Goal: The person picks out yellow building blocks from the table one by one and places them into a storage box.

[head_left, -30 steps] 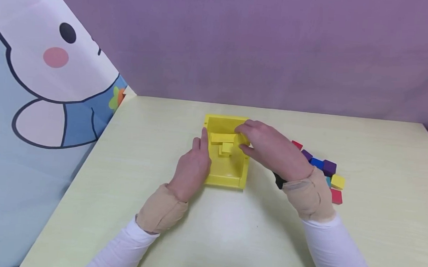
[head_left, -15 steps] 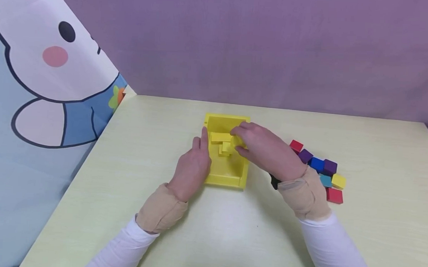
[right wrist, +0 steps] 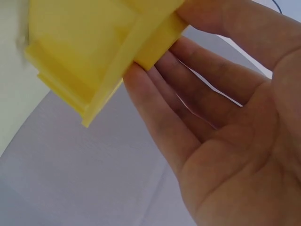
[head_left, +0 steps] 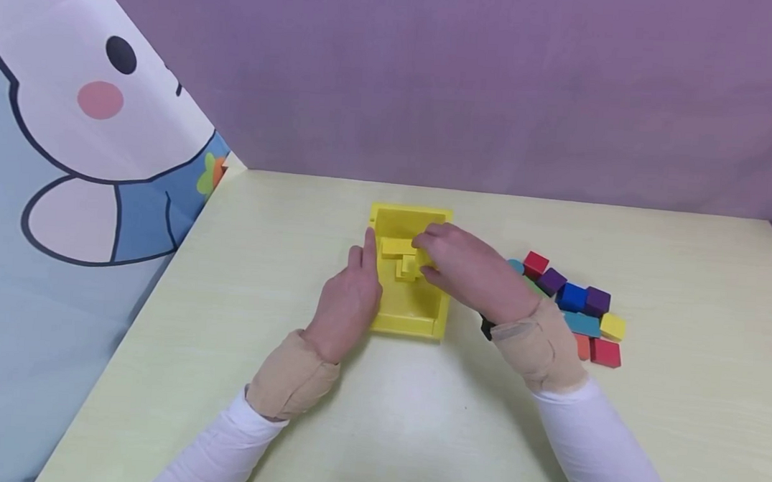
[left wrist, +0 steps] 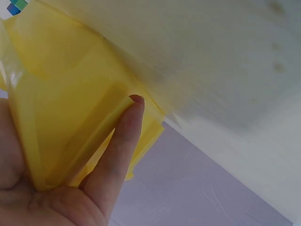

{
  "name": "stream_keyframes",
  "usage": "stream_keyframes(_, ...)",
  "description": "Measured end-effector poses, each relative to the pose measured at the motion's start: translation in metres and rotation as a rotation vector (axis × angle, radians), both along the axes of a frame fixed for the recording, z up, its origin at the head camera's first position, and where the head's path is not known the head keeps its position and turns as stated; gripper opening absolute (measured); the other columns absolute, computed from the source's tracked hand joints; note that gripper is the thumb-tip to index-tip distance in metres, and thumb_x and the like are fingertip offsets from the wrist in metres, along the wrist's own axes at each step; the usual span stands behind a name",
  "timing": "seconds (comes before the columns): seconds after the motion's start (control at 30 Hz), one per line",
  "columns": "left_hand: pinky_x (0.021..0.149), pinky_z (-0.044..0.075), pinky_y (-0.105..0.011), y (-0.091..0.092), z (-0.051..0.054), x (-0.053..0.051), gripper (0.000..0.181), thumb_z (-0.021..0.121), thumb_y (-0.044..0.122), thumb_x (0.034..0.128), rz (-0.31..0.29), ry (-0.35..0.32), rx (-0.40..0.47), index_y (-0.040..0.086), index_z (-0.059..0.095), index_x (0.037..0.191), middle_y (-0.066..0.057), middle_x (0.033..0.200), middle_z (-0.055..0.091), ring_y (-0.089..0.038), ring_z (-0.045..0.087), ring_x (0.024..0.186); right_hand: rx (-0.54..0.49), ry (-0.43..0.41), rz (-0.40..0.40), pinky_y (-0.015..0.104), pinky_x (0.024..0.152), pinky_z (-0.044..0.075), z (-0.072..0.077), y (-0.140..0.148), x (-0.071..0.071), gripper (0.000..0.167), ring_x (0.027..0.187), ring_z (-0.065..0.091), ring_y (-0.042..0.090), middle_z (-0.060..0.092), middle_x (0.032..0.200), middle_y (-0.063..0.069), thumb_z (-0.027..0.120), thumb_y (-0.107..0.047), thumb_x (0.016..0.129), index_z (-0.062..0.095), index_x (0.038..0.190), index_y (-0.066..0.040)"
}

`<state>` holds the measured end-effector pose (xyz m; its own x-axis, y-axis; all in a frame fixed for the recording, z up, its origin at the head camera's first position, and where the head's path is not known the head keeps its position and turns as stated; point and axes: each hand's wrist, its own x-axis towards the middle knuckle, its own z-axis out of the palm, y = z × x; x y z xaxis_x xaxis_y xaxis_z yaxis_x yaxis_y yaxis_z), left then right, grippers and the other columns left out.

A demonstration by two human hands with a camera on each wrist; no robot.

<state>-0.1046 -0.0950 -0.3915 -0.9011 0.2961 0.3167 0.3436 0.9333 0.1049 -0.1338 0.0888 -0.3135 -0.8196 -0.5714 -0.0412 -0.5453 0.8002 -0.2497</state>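
Note:
A yellow rectangular box (head_left: 408,327) stands on the table, its inside facing up. Several yellow blocks (head_left: 397,247) lie in it, piled near its middle. My left hand (head_left: 349,300) rests against the box's left side, index finger stretched along the rim. In the left wrist view that straight finger (left wrist: 123,141) lies along the yellow wall. Over the right part of the box, my right hand (head_left: 471,273) pinches a yellow block (right wrist: 162,42) between thumb and fingers. The right wrist view shows this block close to the box wall; the fingers hide much of it in the head view.
Right of the box lie several coloured blocks: a red one (head_left: 536,265), a purple one (head_left: 552,281), a blue one (head_left: 572,297), a teal one (head_left: 581,323) and more, some partly behind my right forearm. A purple backdrop (head_left: 470,94) rises behind the table.
My right hand has moved left across the box with the yellow block. More of the coloured blocks show past the right arm. The left hand has stayed in place.

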Motion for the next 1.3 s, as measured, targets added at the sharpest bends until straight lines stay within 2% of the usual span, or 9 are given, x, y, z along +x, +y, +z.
stream_keyframes(0.27,0.038,0.04,-0.023,0.0,-0.001,0.0,0.067,0.061,0.001,0.0893,-0.004,0.015,-0.025,-0.014,0.031,0.147,-0.02,0.1,0.055,-0.012,0.04,0.045,0.013,0.023,0.02,0.037,0.092,0.056,-0.002,-0.001,-0.001,0.042,0.098,0.061,0.026,0.068,0.111,0.013,0.082,-0.015,0.082,0.069,0.119,-0.001)
stream_keyframes(0.7,0.037,0.039,-0.021,-0.001,0.0,0.0,0.069,0.062,0.003,0.0894,0.003,-0.01,-0.036,-0.014,0.029,0.148,-0.02,0.102,0.054,-0.011,0.039,0.045,0.05,0.052,0.03,0.035,0.089,0.056,-0.009,-0.005,-0.003,0.036,0.099,0.058,0.027,0.069,0.107,0.011,0.083,-0.013,0.08,0.073,0.112,-0.003)
stream_keyframes(1.0,0.037,0.038,-0.021,-0.001,-0.001,0.0,0.069,0.062,0.002,0.0889,-0.007,-0.003,-0.024,-0.014,0.029,0.148,-0.02,0.1,0.055,-0.011,0.04,0.045,0.039,0.104,0.064,0.034,0.087,0.056,-0.017,-0.006,-0.006,0.031,0.095,0.058,0.026,0.07,0.102,0.01,0.084,-0.01,0.079,0.074,0.107,-0.003)
stream_keyframes(1.3,0.037,0.039,-0.022,-0.001,0.0,0.0,0.068,0.061,0.002,0.0895,-0.009,0.009,-0.02,-0.014,0.03,0.147,-0.02,0.101,0.055,-0.011,0.04,0.045,0.034,0.114,0.068,0.034,0.087,0.056,-0.019,-0.006,-0.007,0.033,0.09,0.06,0.025,0.071,0.1,0.009,0.084,-0.011,0.078,0.074,0.108,-0.003)
